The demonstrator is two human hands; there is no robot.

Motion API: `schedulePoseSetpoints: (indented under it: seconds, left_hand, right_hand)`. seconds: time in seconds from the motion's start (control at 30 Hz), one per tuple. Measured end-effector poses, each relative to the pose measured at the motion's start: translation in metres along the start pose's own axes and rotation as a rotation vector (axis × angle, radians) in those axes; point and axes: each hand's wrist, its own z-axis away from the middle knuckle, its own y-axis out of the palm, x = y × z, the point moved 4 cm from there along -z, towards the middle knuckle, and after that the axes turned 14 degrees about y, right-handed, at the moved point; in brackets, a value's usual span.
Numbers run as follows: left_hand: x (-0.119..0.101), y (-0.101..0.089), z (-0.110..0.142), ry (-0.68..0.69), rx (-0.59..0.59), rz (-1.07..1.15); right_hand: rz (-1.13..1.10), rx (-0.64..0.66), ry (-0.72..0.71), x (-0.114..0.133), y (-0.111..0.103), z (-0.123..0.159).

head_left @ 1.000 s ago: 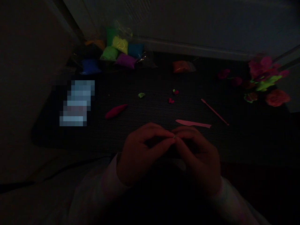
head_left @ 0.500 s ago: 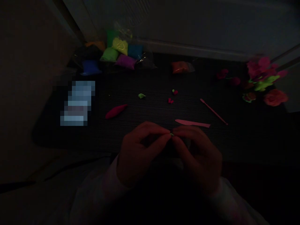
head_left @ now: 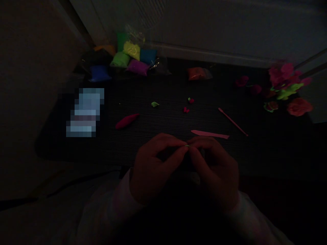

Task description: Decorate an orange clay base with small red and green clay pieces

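Note:
Both my hands meet over the near edge of the dark table, fingertips together. My left hand (head_left: 158, 166) pinches a tiny piece of light green clay (head_left: 187, 146) between thumb and forefinger. From the other side my right hand (head_left: 216, 170) pinches the same piece; most of it is hidden by the fingertips. Just beyond lies a pink flat modelling knife (head_left: 209, 134), with a thin pink modelling stick (head_left: 233, 121) to its right. Small red clay bits (head_left: 186, 110), a red bit with a green tip (head_left: 190, 100) and a green leaf-shaped piece (head_left: 154, 104) lie farther back.
A tapered red clay roll (head_left: 127, 121) lies left of my hands, near a blurred-out bright screen (head_left: 85, 112). Bagged clay packs (head_left: 138, 67) in several colours are heaped at the back left. An orange pack (head_left: 199, 73) sits behind; clay flowers (head_left: 298, 106) stand at right.
My fingertips have drawn slightly closer together, and less of the green clay shows between them. My right hand has shifted a little to the left. Things on the table stay put.

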Motion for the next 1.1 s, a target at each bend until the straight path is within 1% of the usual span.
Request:
schedulePoseSetpoints:
  seconds: [0.1, 0.17, 0.3, 0.4, 0.5, 0.53, 0.6, 0.7, 0.77, 0.87, 0.97, 1.1]
  left_hand:
    - [-0.004, 0.000, 0.002, 0.056, -0.046, -0.089]
    - [-0.005, 0.000, 0.002, 0.077, -0.064, -0.110]
    - [-0.002, -0.001, 0.001, 0.040, -0.048, -0.086]
    - [0.002, -0.003, -0.003, -0.007, -0.034, -0.045]
    - [0.006, -0.005, -0.008, -0.030, -0.026, -0.033]
    - [0.007, -0.005, -0.010, -0.034, -0.024, -0.028]
    - [0.008, -0.006, -0.014, -0.045, -0.024, -0.011]
    - [0.011, -0.008, -0.018, -0.072, -0.036, 0.000]
    - [0.014, -0.009, -0.020, -0.096, -0.042, -0.001]
    - [0.017, -0.011, -0.021, -0.116, -0.044, 0.002]
    - [0.020, -0.011, -0.021, -0.128, -0.045, 0.009]
    - [0.025, -0.013, -0.020, -0.151, -0.089, 0.029]
  right_hand:
    - [-0.012, -0.019, -0.011, 0.000, 0.002, 0.001]
    - [-0.013, -0.020, -0.006, 0.000, 0.002, 0.003]
    - [0.052, -0.047, -0.013, -0.003, -0.006, 0.000]
    - [0.170, -0.136, -0.026, -0.010, -0.020, -0.019]
    - [0.359, -0.221, -0.010, -0.020, -0.028, -0.054]
    - [0.443, -0.187, 0.009, -0.024, -0.027, -0.067]
    - [0.500, -0.114, 0.005, -0.029, -0.021, -0.087]
    - [0.545, -0.006, -0.015, -0.031, -0.009, -0.103]
    - [0.562, 0.031, -0.021, -0.029, -0.002, -0.104]
    - [0.567, 0.050, -0.019, -0.028, 0.004, -0.103]
    - [0.559, 0.054, -0.021, -0.029, 0.006, -0.103]
    - [0.538, 0.045, -0.025, -0.029, 0.007, -0.104]
